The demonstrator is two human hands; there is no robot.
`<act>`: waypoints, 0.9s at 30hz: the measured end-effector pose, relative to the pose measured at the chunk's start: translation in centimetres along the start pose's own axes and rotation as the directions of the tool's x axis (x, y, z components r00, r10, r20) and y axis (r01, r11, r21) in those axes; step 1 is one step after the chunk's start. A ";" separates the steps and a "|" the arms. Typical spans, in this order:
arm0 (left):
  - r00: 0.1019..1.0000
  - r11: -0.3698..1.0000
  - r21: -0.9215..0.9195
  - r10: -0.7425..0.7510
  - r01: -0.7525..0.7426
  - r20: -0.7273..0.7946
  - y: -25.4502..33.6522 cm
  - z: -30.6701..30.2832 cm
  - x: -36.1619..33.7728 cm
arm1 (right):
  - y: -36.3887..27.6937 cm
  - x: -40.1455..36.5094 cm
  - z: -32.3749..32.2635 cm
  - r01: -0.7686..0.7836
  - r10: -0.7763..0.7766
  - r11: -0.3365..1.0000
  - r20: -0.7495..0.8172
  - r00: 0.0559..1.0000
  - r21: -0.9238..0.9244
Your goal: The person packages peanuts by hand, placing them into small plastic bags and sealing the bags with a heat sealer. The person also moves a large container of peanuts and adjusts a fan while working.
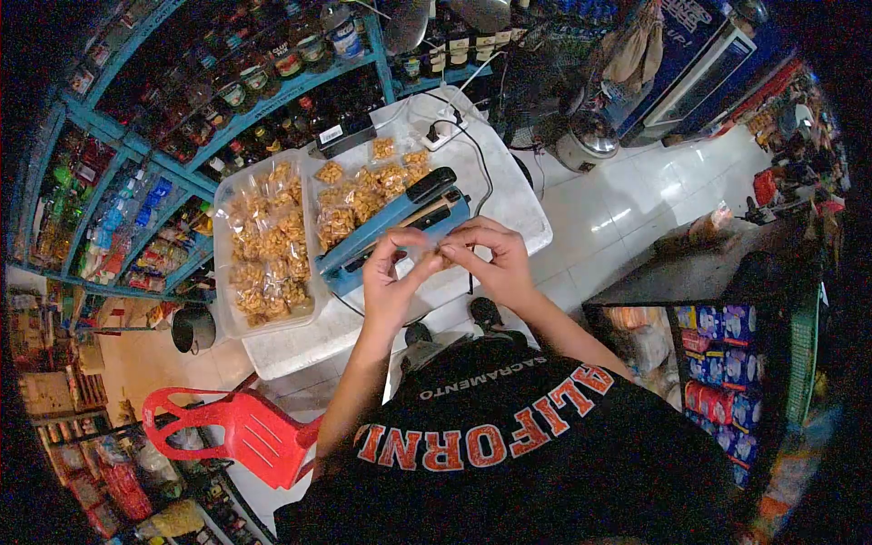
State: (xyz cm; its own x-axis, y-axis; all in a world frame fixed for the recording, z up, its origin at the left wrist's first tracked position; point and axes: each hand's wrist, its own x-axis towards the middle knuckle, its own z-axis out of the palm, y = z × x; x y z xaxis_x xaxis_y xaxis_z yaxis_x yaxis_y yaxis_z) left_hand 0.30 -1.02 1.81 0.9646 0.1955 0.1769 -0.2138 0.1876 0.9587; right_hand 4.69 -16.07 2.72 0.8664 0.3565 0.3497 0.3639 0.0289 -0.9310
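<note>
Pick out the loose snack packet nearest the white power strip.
The packet at the loose group's right end, just below the power strip in the picture; the other loose packets lie farther left.

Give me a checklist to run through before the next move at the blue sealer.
1. Sealer resting on the table: ok.
2. Both hands free of the sealer's black handle: ok; left hand and right hand meet on its near side.
3. Item between the fingertips identified: cannot tell, too small and blurred.
4. Sealer powered: cannot tell; a black cord is visible, but no indicator is readable.
5. Space around sealer: not ok; loose packets crowd its far side.
6. Tub upright, packets inside: ok.
</note>
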 end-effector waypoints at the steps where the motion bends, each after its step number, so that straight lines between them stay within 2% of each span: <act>1: 1.000 0.994 0.109 -0.002 0.004 -0.014 0.4 0.3 0.0 | -0.1 0.1 -0.2 0.000 0.001 0.999 0.024 1.000 -0.043; 2: 1.000 0.976 0.217 -0.003 0.009 -0.030 0.7 0.5 0.0 | -0.2 0.3 -0.4 0.000 0.005 0.996 0.049 0.999 -0.086; 3: 0.999 0.976 0.218 -0.002 0.009 -0.032 0.5 0.2 0.0 | -0.4 0.4 -0.5 0.000 0.004 0.996 0.050 0.999 -0.086; 5: 0.988 0.916 0.371 0.144 -0.156 0.061 0.1 -0.4 0.3 | -0.5 0.6 -0.6 -0.015 0.018 0.998 0.050 0.999 -0.064; 6: 0.987 0.915 0.370 0.146 -0.158 0.060 0.1 -0.5 0.3 | -0.5 0.6 -0.5 -0.013 0.016 0.998 0.051 0.999 -0.065; 8: 0.986 0.907 0.388 0.164 -0.163 0.029 0.3 -0.5 0.3 | -0.3 0.6 -0.1 -0.095 0.094 0.991 0.016 0.995 0.095; 9: 0.986 0.907 0.388 0.166 -0.164 0.030 0.4 -0.5 0.3 | -0.3 0.6 -0.1 -0.093 0.092 0.991 0.015 0.996 0.094; 11: 0.996 0.928 0.363 0.085 -0.080 0.003 0.6 -0.6 0.1 | -0.4 0.7 -0.1 -0.185 0.169 0.960 0.089 0.982 0.211; 17: 0.998 0.972 0.236 0.008 0.006 -0.058 0.9 0.0 -0.1 | 0.4 0.2 -0.2 -0.204 0.195 0.974 0.097 0.976 0.100; 18: 0.998 0.972 0.237 0.007 0.006 -0.055 0.8 -0.1 0.0 | 0.4 0.2 -0.2 -0.204 0.195 0.974 0.094 0.976 0.101; 20: 0.992 0.940 0.325 0.122 -0.108 -0.024 0.6 -0.4 0.0 | 0.7 0.3 -0.3 -0.148 0.141 0.980 0.068 0.988 0.130; 24: 0.990 0.901 0.415 0.137 -0.123 -0.004 1.6 -0.7 0.0 | 0.9 0.4 -0.4 -0.157 0.149 0.966 0.051 0.987 0.207; 26: 0.995 0.975 0.219 -0.006 0.027 -0.097 2.1 -0.6 0.1 | 0.8 0.4 -0.5 -0.228 0.223 0.928 0.053 0.974 0.296; 27: 0.995 0.976 0.218 -0.006 0.027 -0.095 2.3 -0.7 0.1 | 0.8 0.4 -0.6 -0.227 0.222 0.928 0.051 0.974 0.295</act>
State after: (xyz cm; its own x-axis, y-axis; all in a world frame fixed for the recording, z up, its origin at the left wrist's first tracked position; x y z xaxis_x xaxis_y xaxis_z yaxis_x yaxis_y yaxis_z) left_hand -0.18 0.08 3.89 0.9468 0.2851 0.1490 -0.1490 -0.0217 0.9886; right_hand 5.52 -16.47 2.18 0.9071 0.4008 0.1283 0.0400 0.2215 -0.9743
